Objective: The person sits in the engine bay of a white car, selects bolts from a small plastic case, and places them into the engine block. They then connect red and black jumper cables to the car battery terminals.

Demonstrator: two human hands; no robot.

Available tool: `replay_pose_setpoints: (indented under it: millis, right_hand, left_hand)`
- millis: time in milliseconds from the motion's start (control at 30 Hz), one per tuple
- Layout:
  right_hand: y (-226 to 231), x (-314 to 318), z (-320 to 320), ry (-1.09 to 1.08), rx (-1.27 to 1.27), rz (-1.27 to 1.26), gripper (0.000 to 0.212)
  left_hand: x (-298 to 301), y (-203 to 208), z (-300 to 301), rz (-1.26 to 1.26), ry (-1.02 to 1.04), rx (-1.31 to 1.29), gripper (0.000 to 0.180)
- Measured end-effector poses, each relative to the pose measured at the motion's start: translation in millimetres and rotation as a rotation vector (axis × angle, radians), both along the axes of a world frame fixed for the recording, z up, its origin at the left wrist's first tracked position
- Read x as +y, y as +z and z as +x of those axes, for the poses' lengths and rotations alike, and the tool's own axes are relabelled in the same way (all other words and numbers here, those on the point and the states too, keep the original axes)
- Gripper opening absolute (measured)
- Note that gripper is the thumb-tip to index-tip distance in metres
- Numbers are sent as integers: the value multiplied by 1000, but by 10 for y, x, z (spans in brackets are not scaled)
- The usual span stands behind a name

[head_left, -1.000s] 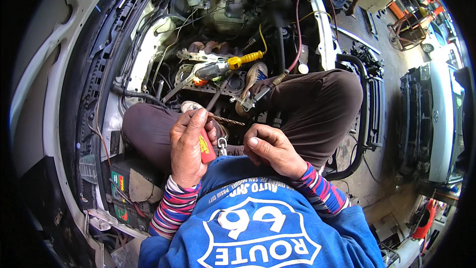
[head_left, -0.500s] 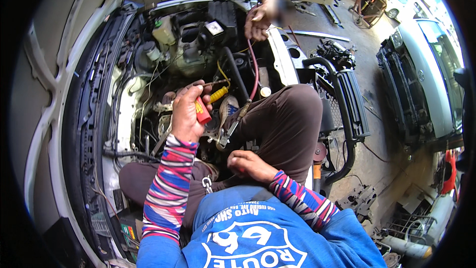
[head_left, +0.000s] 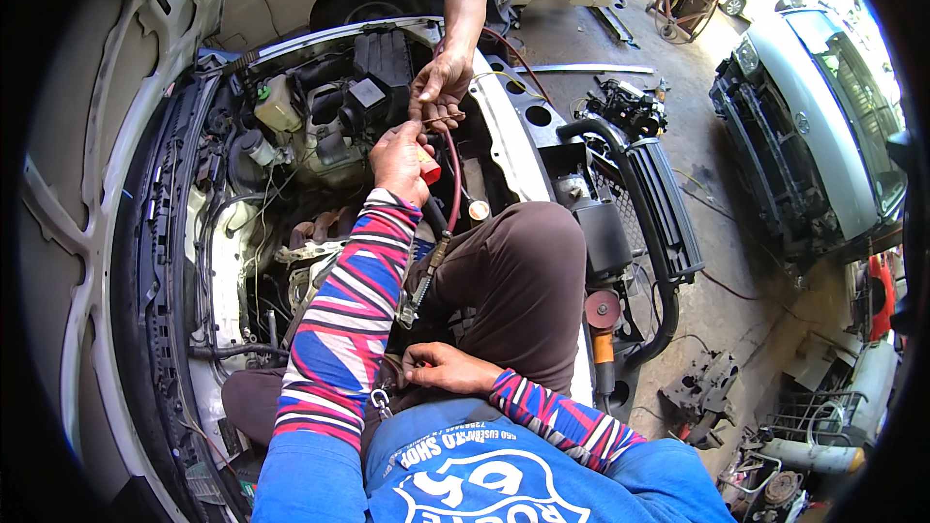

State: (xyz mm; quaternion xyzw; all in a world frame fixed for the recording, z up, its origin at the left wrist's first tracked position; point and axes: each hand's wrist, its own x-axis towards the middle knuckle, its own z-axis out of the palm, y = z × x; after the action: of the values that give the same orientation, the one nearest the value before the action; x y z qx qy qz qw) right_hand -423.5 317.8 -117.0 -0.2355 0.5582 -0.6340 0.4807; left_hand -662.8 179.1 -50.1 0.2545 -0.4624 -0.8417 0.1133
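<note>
My left hand [head_left: 399, 163] reaches over the engine bay, closed around a small red object [head_left: 428, 166] whose kind I cannot tell. Against its fingertips lies a thin brownish rod [head_left: 446, 118], which meets a co-worker's hand [head_left: 442, 87]. That person's fingers are at the rod's far end; who grips it is unclear. In my lap, my right hand [head_left: 453, 368] rests with curled fingers, a bit of red showing at them. A dark red hose [head_left: 453, 189] runs down past the co-worker's hand to a metal fitting [head_left: 415, 302] beside my raised knee.
I sit inside an engine bay, the raised hood [head_left: 92, 194] at left. A white reservoir [head_left: 279, 105] and black housing [head_left: 383, 58] stand ahead. Right are a white body panel [head_left: 523, 150], angle grinder [head_left: 603, 329] and black bumper bar [head_left: 668, 203]. A light-coloured car [head_left: 823, 126] stands farther right.
My left hand has moved forward with the red object and met the co-worker's hand, which came down and left. My right hand stays in my lap. The view has shifted slightly.
</note>
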Motion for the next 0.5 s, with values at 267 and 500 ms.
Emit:
replay_pose_setpoints:
  millis: [267, 500]
  right_hand:
    - [-79, 2, 17, -14, -97, -37, 16]
    - [-139, 9, 9, -43, -164, -31, 16]
  left_hand:
    - [130, 54, -116, -118, 50, -35, 17]
    - [-125, 190, 627, -42, -42, 171, 22]
